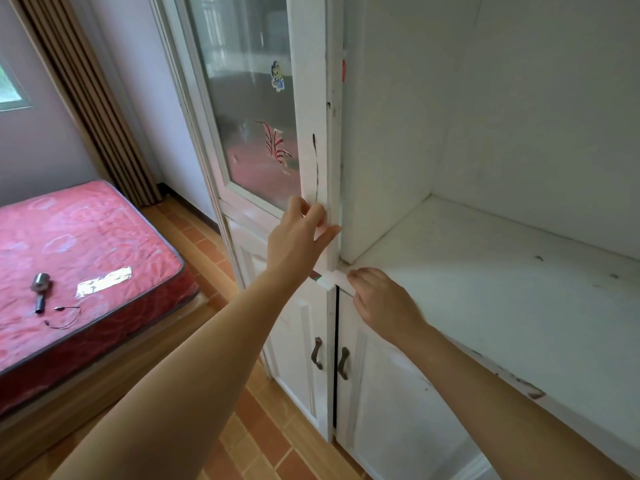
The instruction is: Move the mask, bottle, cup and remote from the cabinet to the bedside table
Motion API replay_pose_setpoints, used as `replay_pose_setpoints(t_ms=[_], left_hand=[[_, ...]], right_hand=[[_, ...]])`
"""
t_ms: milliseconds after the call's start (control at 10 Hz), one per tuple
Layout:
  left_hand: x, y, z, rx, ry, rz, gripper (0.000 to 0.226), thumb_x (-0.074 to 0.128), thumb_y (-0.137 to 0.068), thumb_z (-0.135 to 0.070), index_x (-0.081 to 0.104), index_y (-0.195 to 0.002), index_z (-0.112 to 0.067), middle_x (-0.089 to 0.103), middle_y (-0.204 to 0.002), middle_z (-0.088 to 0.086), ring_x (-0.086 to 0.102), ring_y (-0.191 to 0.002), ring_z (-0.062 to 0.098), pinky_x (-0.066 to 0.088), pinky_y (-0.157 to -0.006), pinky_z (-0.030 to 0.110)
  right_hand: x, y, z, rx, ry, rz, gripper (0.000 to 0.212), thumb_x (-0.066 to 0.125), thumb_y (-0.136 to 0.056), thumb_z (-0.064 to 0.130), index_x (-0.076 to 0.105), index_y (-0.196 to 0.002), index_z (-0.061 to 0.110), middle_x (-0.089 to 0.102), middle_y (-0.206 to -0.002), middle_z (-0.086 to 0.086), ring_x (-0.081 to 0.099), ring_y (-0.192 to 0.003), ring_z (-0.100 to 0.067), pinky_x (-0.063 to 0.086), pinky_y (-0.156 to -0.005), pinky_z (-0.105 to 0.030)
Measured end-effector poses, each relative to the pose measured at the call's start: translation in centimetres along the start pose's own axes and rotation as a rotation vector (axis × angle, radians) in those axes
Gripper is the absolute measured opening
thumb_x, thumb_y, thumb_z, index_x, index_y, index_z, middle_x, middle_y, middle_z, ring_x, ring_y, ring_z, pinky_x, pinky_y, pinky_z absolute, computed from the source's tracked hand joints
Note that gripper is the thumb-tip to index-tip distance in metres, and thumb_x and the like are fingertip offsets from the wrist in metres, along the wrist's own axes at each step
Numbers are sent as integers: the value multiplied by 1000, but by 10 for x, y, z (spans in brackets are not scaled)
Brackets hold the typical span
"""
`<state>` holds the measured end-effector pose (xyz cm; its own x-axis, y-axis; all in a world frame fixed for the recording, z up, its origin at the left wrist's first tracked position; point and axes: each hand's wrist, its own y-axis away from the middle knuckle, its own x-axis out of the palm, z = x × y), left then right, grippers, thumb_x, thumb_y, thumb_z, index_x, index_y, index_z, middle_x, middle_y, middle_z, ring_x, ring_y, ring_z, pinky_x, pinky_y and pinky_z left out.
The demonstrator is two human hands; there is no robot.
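Up close, the left hand (300, 230) grips the free edge of the glass door (263, 109), fingers curled round the white frame and thumb stretched along its side. Just below and to the right of that grip, the right hand (377, 299) rests on the front lip of the shelf (485, 271), its fingers bent over the edge at the corner where shelf and door meet; whether they pinch anything there I cannot tell. Directly under both hands hang the two lower doors (367, 393), shut, each with a dark metal handle (317, 353). The glass above the left grip carries stickers (a small cartoon figure and a red feathery one). Right of the grips the shelf surface shows only scuffs and dark marks; the mask, bottle, cup and remote are not visible on it or anywhere else in view. Far to the left of the hands lies a red mattress (86, 244) with a small metal object (41, 284), a thin black cord and a shiny strip on it, a brown curtain (93, 98) behind.
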<state>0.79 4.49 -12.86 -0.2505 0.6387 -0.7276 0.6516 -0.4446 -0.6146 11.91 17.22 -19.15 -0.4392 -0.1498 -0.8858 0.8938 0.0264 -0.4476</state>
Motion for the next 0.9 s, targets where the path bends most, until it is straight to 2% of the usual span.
replay_pose_setpoints(t_ms=[200,400,600,700,800,900], left_hand=[[7,-11,-10,-17,12,26,31,60,-85,-38,50,-89,-9,44,-98,11,43,-66,24,49,-53,37],[12,-13,-10,-16,7,26,31,60,-85,-38,48,-88,-10,42,-97,10,45,-67,25,48,-52,35],[7,-10,-4,7,-36,85,31,58,-86,-42,51,-97,-14,44,-105,6,53,-78,24,54,-57,37],[1,-3,7,41,-87,148,37,55,-87,-43,50,-112,-16,46,-117,5,55,-89,21,53,-63,35],[-12,6,18,84,-99,203,41,51,-89,-43,47,-122,-18,48,-124,3,53,-101,20,49,-70,32],[-22,14,34,135,-120,243,41,50,-91,-39,46,-125,-18,48,-127,2,49,-110,20,48,-79,31]], right_hand=[[0,1,-1,13,-19,37,27,66,-70,1,66,-97,1,71,-98,-11,66,-95,-26,56,-74,-30],[-4,3,0,37,-4,37,37,70,-67,1,64,-103,3,70,-98,-9,67,-94,-22,55,-66,-24],[-2,4,-1,44,-68,66,40,52,-81,0,54,-121,1,60,-121,-15,54,-117,-27,49,-88,-30],[-4,3,-1,60,-68,134,46,43,-87,4,42,-133,6,47,-137,-9,39,-130,-21,39,-99,-26],[-12,5,8,108,-66,223,48,37,-91,8,32,-139,10,37,-145,-3,27,-136,-15,29,-105,-22],[-21,4,19,161,-52,231,47,36,-93,12,29,-140,11,35,-146,-3,25,-137,-16,24,-109,-23]])
